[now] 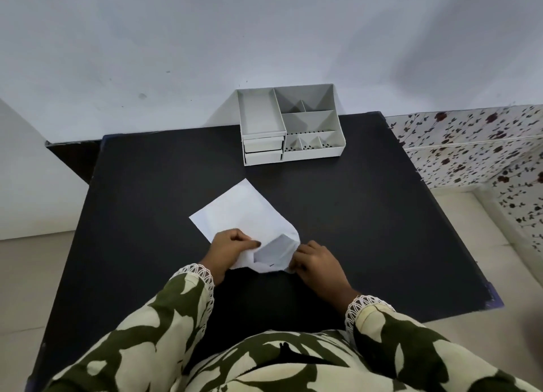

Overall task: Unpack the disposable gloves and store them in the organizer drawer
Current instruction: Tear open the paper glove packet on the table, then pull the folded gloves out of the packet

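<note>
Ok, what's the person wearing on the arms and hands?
Both hands, the left hand and right hand, are bare: no gloves on. Each arm has a long loose cream sleeve with large dark olive leaf-like shapes, ending in a white lace-trimmed cuff at the wrist.

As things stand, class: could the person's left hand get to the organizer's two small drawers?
Probably yes: bare black table lies between the left hand and the drawers; first it must release the white packet.

I see loose cream sleeves (152, 327) printed with big olive-green leaf shapes. White lace trims both cuffs (202, 274). The garment front (279, 362) carries the same print.
</note>
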